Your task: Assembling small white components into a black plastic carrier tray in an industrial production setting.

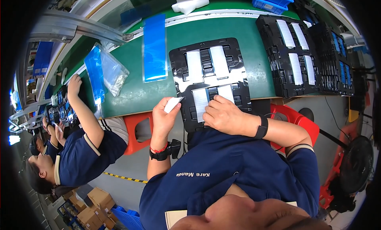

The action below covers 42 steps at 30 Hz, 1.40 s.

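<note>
A black plastic tray [177, 67] lies at the table's near edge in front of me. White strips fill its long slots, two in the far row [194, 65] and two in the near row. Just off the tray's left side, my left hand [160, 119] pinches a small white piece of film or paper [172, 104] between thumb and fingers. My right hand [226, 118] rests over the tray's near row with fingers curled, its fingertips by the near left strip [201, 104]. Whatever the right fingertips may hold is hidden.
Blue film sheets [154, 47] and a transparent plastic bag [114, 73] lie on the green table to the left. Stacked black trays [283, 67] stand at right, near blue bins [272, 2]. A co-worker [85, 150] sits at left. Red stools [137, 131] stand below the table.
</note>
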{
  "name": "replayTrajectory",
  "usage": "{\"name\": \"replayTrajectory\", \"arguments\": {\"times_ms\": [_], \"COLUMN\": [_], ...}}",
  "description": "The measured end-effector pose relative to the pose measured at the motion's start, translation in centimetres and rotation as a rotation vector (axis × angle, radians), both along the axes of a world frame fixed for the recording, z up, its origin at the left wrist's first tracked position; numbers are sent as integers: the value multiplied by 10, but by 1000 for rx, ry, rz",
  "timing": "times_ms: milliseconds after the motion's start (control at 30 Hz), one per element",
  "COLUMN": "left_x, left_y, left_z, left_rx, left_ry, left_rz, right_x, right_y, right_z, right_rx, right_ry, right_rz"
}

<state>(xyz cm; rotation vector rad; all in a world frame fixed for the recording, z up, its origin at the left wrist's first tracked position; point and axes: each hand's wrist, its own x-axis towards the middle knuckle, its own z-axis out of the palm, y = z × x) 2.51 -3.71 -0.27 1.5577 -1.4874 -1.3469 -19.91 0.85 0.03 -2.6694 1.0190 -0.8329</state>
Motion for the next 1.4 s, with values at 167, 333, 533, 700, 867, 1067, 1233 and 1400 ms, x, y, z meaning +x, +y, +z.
{"name": "replayTrajectory", "arguments": {"times_ms": [167,333,533,700,867,1067,1233,1400], "left_x": [-2,-15,-32,-36,-43,-36,-32,-38], "left_y": [3,3,5,2,1,4,8,4], "left_z": [-1,3,20,15,11,17,22,17], "left_rx": [-25,-274,-495,-670,-681,-611,-496,-651], "left_ry": [-52,-155,-249,-383,-359,-367,-371,-415], "left_rz": [43,-77,-384,-539,-588,-460,-476,-554], "right_x": [-1,-2,-36,-59,-47,-50,-56,-49], "right_y": [4,2,1,7,10,7,9,13], "right_z": [-1,-1,27,19,22,22,24,21], "right_rx": [-46,-136,53,104,135,154,229,227], "right_ry": [49,59,-9,-51,-92,-27,8,39], "right_rz": [6,-3,-296,-489,-440,-444,-462,-451]}}
